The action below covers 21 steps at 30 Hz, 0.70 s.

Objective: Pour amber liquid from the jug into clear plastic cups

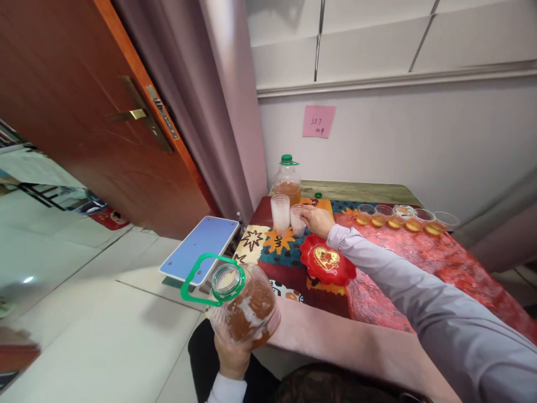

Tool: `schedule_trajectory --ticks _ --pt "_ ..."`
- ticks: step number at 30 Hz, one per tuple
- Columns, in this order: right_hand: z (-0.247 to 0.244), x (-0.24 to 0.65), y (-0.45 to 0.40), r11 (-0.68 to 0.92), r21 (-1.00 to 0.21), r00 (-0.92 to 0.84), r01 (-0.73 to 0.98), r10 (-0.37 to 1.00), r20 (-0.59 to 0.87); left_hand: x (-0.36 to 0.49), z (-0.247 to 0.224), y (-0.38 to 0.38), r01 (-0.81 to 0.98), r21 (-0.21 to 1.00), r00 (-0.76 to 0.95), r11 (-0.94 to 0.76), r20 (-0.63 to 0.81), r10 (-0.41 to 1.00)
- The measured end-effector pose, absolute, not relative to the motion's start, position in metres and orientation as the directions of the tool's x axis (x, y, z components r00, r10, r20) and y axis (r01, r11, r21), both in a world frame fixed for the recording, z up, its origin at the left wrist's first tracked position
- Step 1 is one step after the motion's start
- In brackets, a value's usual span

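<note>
Clear jug [258, 305] of amber drink, its mouth uncapped and its green handle [194, 278] tipped out to the left, is held nearest, at the table's near left corner. The left hand [235, 355] grasps it low down, the palm against its base and most of the fingers hidden behind it. Whether the jug touches the table's pink near edge [335, 330] I cannot tell. Left of it, a low blue-topped stand [201, 243] sits just beside the table, with bare floor tiles [126, 330] around it.

Farther in lies a red scalloped dish [328, 260] (a gold heart printed in its middle), partly under the right sleeve [390, 280]. Beyond the dish, the right hand [318, 220] has its fingers closed on the rim of a translucent cup [297, 225], right beside a taller cup stack [280, 214]. To the right, past a stretch of red tabletop [369, 246], a row of partly filled cups [403, 219] stands near the far side. Farthest are a capped second jug [289, 191] and a loose green cap [318, 195].
</note>
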State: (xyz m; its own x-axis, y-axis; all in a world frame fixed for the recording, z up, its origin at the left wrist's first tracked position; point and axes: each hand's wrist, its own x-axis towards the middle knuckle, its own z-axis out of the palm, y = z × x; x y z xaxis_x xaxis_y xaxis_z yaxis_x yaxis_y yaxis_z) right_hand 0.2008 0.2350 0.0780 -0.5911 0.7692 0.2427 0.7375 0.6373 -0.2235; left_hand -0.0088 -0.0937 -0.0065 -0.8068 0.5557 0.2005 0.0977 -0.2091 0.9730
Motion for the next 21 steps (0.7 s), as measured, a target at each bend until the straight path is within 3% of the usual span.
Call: schedule_trajectory --ticks 21 --pt "0.051 0.203 0.257 0.603 -0.345 -0.495 0.72 0.794 0.353 -0.009 -0.01 -0.095 0.117 0.959 -0.801 -0.257 0.245 0.546"
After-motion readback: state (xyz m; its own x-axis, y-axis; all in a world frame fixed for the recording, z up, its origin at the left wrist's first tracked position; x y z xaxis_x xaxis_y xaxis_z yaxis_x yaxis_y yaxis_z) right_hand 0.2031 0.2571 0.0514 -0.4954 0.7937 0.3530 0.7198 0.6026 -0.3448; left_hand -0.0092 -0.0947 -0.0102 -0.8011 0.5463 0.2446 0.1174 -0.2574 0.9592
